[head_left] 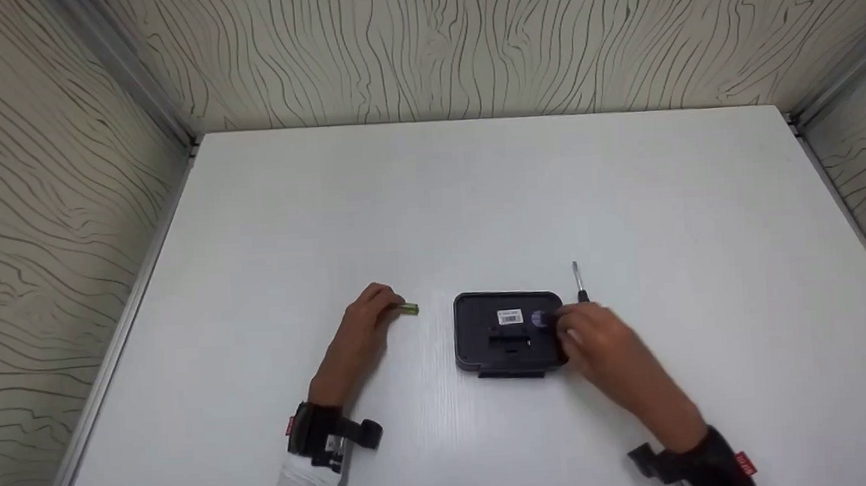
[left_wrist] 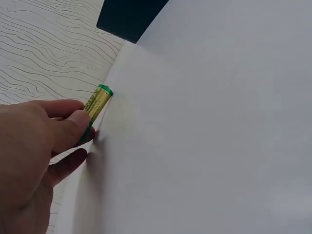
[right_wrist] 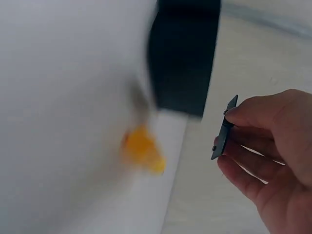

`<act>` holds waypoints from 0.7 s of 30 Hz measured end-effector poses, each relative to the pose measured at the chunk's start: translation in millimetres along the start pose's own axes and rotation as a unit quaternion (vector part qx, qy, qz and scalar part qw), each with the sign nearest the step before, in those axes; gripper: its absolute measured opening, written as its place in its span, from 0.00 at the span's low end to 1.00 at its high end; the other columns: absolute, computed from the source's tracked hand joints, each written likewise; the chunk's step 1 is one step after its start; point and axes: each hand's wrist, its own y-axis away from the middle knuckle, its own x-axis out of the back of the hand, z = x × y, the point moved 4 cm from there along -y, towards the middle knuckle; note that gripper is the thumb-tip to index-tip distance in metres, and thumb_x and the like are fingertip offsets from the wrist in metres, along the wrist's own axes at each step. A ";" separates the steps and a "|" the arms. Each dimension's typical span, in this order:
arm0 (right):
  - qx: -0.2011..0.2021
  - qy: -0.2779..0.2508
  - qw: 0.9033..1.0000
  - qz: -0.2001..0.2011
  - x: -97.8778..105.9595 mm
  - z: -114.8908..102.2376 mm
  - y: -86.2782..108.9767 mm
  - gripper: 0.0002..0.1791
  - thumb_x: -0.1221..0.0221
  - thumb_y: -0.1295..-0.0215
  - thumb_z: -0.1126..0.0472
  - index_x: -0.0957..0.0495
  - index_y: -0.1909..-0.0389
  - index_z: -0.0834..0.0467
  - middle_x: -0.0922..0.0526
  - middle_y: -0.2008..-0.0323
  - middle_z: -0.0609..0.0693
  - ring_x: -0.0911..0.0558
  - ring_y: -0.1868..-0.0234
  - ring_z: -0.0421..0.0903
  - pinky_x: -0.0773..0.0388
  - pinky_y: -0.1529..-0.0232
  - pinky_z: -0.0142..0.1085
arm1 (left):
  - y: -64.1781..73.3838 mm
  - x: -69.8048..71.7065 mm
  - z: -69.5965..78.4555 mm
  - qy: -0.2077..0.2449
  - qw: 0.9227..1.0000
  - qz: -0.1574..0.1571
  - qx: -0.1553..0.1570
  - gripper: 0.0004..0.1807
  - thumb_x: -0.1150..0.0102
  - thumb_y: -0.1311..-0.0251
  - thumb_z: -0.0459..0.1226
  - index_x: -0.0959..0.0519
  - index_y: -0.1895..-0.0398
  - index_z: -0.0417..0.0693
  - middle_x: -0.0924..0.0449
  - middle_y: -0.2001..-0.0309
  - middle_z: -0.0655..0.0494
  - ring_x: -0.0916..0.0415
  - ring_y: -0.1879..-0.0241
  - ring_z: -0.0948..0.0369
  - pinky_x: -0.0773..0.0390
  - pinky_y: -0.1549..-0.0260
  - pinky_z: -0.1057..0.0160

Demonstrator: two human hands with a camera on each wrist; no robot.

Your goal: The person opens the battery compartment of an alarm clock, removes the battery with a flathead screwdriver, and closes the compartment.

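Note:
My left hand pinches a gold battery with green ends between thumb and fingers, left of a dark rectangular device. That device lies on the table with a white barcode label and a recessed slot on its upper face. At its right edge is my right hand, thumb and fingers gripping a small thin black cover with little tabs along one side. In the head view the cover is blurred against the device.
A screwdriver lies just beyond my right hand, its metal shaft pointing away and its handle partly hidden. A blurred yellow-orange object shows in the right wrist view. Wood-patterned panels border the white table.

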 end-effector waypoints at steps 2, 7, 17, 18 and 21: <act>0.036 0.001 0.999 -0.026 -12.1 -25.3 -7.1 0.10 0.31 0.52 0.72 0.18 0.68 0.60 0.17 0.62 0.51 0.18 0.59 0.45 0.17 0.56 0.34 | -1.5 0.8 -0.5 -0.027 1.000 -0.003 0.004 0.07 0.44 0.35 0.30 0.21 0.58 0.49 0.24 0.55 0.60 0.25 0.53 0.64 0.22 0.51 0.64; 0.043 0.036 0.996 -0.066 -31.9 -52.0 -13.8 0.10 0.30 0.51 0.68 0.16 0.66 0.58 0.18 0.66 0.47 0.20 0.63 0.40 0.18 0.57 0.29 | -5.4 -1.3 5.1 -0.095 0.995 -0.005 -0.014 0.10 0.44 0.35 0.30 0.22 0.53 0.46 0.26 0.51 0.55 0.28 0.48 0.60 0.23 0.47 0.63; 0.077 0.099 0.987 -0.099 -34.5 -59.0 -18.8 0.11 0.30 0.49 0.68 0.16 0.63 0.62 0.19 0.66 0.51 0.19 0.63 0.43 0.17 0.54 0.33 | -5.1 -42.2 72.5 -0.033 0.984 -0.155 -0.087 0.49 0.44 0.45 0.66 0.45 0.24 0.56 0.47 0.25 0.54 0.51 0.24 0.56 0.38 0.29 0.55; 0.084 0.105 0.986 -0.100 -34.6 -60.0 -19.6 0.10 0.31 0.49 0.69 0.17 0.63 0.63 0.19 0.66 0.52 0.19 0.63 0.43 0.17 0.53 0.34 | -5.3 -47.0 76.0 -0.031 0.982 -0.169 -0.082 0.50 0.43 0.46 0.66 0.46 0.24 0.57 0.49 0.24 0.56 0.52 0.24 0.57 0.38 0.29 0.56; 0.097 0.111 0.984 -0.098 -35.7 -61.7 -20.9 0.10 0.31 0.50 0.70 0.16 0.64 0.63 0.19 0.65 0.52 0.18 0.62 0.45 0.17 0.52 0.35 | -5.5 -54.1 79.6 -0.029 0.981 -0.178 -0.071 0.51 0.38 0.48 0.64 0.44 0.24 0.55 0.49 0.24 0.58 0.50 0.25 0.60 0.37 0.30 0.59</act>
